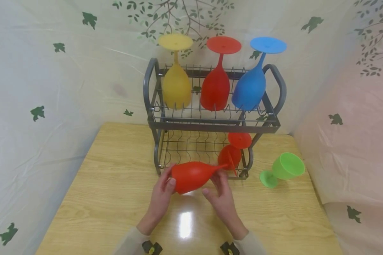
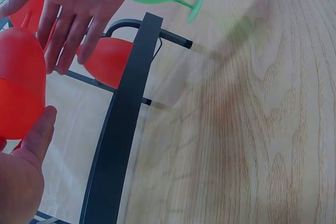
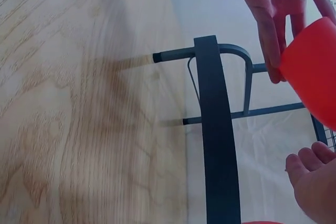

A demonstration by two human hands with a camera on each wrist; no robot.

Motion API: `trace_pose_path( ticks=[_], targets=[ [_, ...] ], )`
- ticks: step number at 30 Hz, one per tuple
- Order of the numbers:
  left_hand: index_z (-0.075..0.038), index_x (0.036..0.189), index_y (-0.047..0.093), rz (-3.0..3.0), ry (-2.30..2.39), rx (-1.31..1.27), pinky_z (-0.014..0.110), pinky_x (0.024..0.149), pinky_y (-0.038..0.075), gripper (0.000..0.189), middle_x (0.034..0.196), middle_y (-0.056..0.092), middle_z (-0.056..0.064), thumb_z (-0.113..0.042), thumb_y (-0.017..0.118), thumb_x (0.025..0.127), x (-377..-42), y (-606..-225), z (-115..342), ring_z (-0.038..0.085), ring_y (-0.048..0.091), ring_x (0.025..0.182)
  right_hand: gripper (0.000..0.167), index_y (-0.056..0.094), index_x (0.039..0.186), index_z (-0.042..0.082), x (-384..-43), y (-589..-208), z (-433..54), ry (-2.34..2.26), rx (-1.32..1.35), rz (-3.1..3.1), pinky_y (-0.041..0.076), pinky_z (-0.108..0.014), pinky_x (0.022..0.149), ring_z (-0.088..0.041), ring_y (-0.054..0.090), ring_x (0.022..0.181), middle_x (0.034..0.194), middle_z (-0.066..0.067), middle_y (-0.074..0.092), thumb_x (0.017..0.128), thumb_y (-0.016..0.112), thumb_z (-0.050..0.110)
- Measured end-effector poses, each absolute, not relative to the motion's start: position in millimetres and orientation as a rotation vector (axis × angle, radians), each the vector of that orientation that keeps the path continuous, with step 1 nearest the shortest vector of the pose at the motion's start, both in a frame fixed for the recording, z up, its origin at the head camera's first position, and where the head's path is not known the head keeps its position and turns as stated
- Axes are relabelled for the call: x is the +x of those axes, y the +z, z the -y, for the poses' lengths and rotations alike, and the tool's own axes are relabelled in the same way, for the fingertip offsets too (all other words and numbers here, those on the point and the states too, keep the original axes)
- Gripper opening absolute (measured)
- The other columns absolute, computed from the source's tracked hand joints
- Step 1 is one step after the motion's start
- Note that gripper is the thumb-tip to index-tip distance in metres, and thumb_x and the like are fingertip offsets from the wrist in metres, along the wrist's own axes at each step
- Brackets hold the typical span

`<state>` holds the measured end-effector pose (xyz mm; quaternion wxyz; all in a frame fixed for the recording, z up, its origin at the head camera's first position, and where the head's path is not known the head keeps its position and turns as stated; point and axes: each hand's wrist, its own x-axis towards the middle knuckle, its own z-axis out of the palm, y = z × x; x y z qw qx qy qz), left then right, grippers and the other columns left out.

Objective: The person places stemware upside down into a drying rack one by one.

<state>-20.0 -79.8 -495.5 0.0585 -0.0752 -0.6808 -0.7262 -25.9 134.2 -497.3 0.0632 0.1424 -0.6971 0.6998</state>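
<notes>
A red plastic wine glass [image 1: 191, 175] lies sideways in the air before the lower shelf of a rack, its bowl to the left and its stem and foot to the right. My left hand [image 1: 161, 196] holds the bowl near the rim, thumb on the near side. Beside the stem is my right hand [image 1: 223, 200], its fingers behind the stem and its thumb apart from the glass. In the left wrist view the right hand's fingers [image 2: 68, 38] are extended. The right wrist view shows the left fingers [image 3: 270, 51] along the bowl.
A dark two-tier wire rack [image 1: 214, 126] stands at the table's back. Upside down on its top are yellow [image 1: 177, 86], red [image 1: 215, 90] and blue [image 1: 249, 88] glasses. Another red glass [image 1: 229, 156] sits on the lower shelf's right. A green goblet [image 1: 287, 166] stands right of the rack.
</notes>
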Motion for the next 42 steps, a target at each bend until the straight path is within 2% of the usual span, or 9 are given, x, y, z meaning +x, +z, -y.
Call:
trace_pose_path(
  ticks=[4,11,15,19,22,27,31,36,42],
  targets=[
    [-0.009,0.156,0.045,2.051,-2.214,-0.243,0.036,0.087,0.062,0.049,0.149,0.051,0.022,-0.017,0.050,0.108,-20.2,-496.9,78.8,0.035,0.067,0.114,0.077,0.035,0.155,-0.003,-25.2,-494.2,-129.2,2.141,0.390,2.107,0.037,-0.027,0.117,-0.012,0.046,0.143,0.157,-0.015,0.047,0.090,0.075,0.002],
    [-0.011,0.157,0.044,2.059,-2.224,-0.243,0.036,0.088,0.062,0.049,0.152,0.050,0.019,-0.020,0.049,0.109,-20.3,-499.3,77.9,0.032,0.068,0.113,0.075,0.035,0.154,-0.007,-26.3,-488.9,-122.7,2.162,0.312,2.138,0.037,-0.024,0.116,-0.032,0.045,0.144,0.156,-0.017,0.047,0.090,0.074,0.000],
    [-0.010,0.157,0.043,2.069,-2.224,-0.239,0.035,0.088,0.061,0.050,0.153,0.049,0.018,-0.021,0.049,0.109,-20.2,-498.8,77.3,0.031,0.068,0.114,0.070,0.035,0.153,-0.008,-26.4,-486.9,-120.8,2.133,0.280,2.167,0.038,-0.023,0.115,-0.036,0.045,0.144,0.156,-0.018,0.046,0.093,0.071,0.001],
    [-0.006,0.158,0.041,2.089,-2.212,-0.262,0.035,0.090,0.061,0.050,0.154,0.048,0.019,-0.020,0.046,0.110,-20.8,-497.7,77.4,0.037,0.066,0.117,0.066,0.038,0.152,-0.007,-26.4,-485.7,-120.1,2.104,0.284,2.173,0.039,-0.023,0.114,-0.037,0.048,0.142,0.154,-0.019,0.048,0.095,0.070,0.000],
    [-0.006,0.158,0.040,2.144,-2.155,-0.272,0.035,0.096,0.057,0.050,0.155,0.048,0.018,-0.020,0.042,0.110,-20.9,-497.5,77.9,0.038,0.062,0.123,0.065,0.039,0.151,-0.006,-27.1,-486.0,-120.8,2.096,0.295,2.172,0.040,-0.025,0.113,-0.036,0.050,0.140,0.152,-0.020,0.050,0.095,0.070,0.000],
    [-0.010,0.159,0.040,2.245,-1.983,-0.318,0.047,0.108,0.049,0.050,0.153,0.053,0.012,-0.017,0.040,0.110,-21.2,-501.4,80.5,0.033,0.057,0.133,0.067,0.038,0.152,-0.005,-30.1,-488.6,-124.0,2.099,0.282,2.160,0.042,-0.029,0.113,-0.029,0.053,0.138,0.149,-0.016,0.053,0.094,0.070,-0.001],
    [-0.008,0.159,0.040,2.298,-1.807,-0.398,0.057,0.112,0.043,0.052,0.155,0.051,0.008,-0.013,0.043,0.107,-21.3,-507.2,84.8,0.032,0.052,0.139,0.066,0.039,0.152,-0.001,-33.4,-488.6,-127.1,2.090,0.273,2.155,0.043,-0.031,0.113,-0.023,0.055,0.136,0.146,-0.013,0.055,0.094,0.071,0.001],
    [-0.006,0.158,0.040,2.386,-1.564,-0.468,0.064,0.116,0.034,0.053,0.162,0.043,0.008,-0.015,0.047,0.106,-19.3,-512.9,91.6,0.039,0.041,0.146,0.067,0.040,0.153,0.000,-38.2,-488.8,-130.8,2.054,0.268,2.159,0.046,-0.032,0.111,-0.025,0.056,0.134,0.145,-0.013,0.056,0.094,0.072,0.002],
    [-0.007,0.160,0.037,2.490,-1.330,-0.542,0.062,0.120,0.029,0.060,0.165,0.038,0.009,-0.021,0.053,0.104,-19.1,-516.7,97.6,0.042,0.036,0.148,0.070,0.041,0.154,0.003,-45.5,-489.8,-133.4,2.039,0.255,2.150,0.047,-0.032,0.110,-0.031,0.053,0.137,0.147,-0.014,0.054,0.093,0.075,0.002]
  ],
)
